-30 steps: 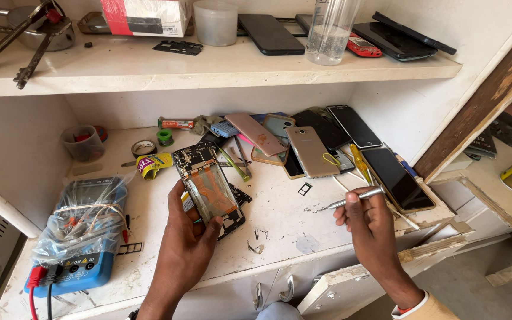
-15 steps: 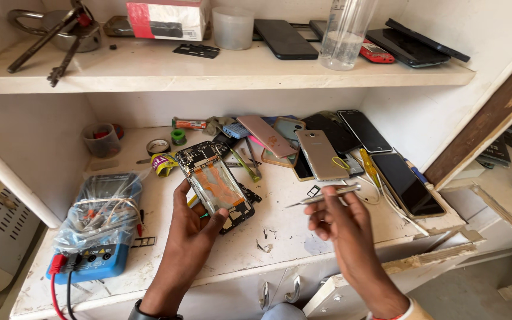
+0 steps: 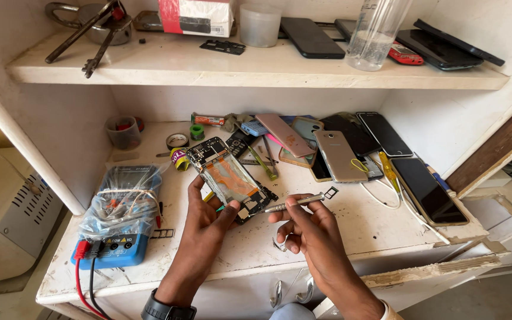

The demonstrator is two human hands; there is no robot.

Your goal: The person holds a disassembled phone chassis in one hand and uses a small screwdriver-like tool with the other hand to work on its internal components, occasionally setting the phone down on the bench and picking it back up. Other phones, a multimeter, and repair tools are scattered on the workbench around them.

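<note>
Orange-tinted and stripped of its back cover, one opened smartphone frame with exposed dark circuit boards [image 3: 227,178] sits tilted in the left hand [image 3: 204,220], whose fingers and thumb are closed around its lower edge above the worn white bench [image 3: 386,231]. One slim silver metal screwdriver [image 3: 294,203] is pinched between thumb and fingers of the right hand [image 3: 312,234], its tip reaching left to the phone's lower right corner. Beyond the right hand lie roughly eight more handsets, among them one gold-backed phone [image 3: 338,155], one pink-backed phone [image 3: 284,134] and one glossy black phone [image 3: 428,189] off to its right. Left of the left hand rests one blue multimeter wrapped in a clear plastic bag [image 3: 120,216], with one red lead and one black. One small clear plastic cup [image 3: 123,131], holding something red that cannot be made out, stands farther back. On the shelf above, one clear plastic bottle [image 3: 377,32] holds a little water beside one translucent empty-looking tub [image 3: 261,24].
</note>
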